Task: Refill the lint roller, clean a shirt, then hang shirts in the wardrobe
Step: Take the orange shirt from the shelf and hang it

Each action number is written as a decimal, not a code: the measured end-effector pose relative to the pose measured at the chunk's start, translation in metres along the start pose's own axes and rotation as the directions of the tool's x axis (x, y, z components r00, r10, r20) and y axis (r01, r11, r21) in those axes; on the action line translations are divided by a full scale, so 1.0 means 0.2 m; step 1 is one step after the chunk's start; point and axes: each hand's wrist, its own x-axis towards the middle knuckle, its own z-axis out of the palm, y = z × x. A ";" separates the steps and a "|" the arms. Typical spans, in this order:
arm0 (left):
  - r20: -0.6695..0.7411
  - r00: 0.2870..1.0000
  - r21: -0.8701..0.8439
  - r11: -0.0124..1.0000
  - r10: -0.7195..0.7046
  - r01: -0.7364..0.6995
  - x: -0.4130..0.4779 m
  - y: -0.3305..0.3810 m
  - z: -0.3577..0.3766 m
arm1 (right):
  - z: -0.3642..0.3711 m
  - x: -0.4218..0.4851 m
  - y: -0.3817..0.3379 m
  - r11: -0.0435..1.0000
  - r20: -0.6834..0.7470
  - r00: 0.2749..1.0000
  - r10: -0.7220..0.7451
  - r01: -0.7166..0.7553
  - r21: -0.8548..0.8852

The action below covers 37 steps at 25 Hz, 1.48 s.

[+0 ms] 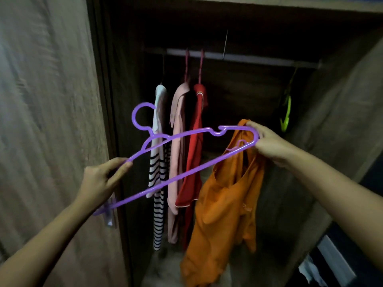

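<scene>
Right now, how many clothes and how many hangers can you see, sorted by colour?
Garments:
striped black-and-white top: 1
pink top: 1
red top: 1
orange shirt: 1
Hangers:
purple hanger: 1
green hanger: 1
pink hangers: 2
Total: 4 garments, 4 hangers; the striped top's hanger is too dark to count.
</scene>
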 end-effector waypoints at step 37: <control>0.514 0.836 -0.434 0.899 0.191 0.061 -0.42 -0.06 0.27 | 0.02 -0.54 -0.13 0.206 0.119 0.675 -0.728 0.381 -0.901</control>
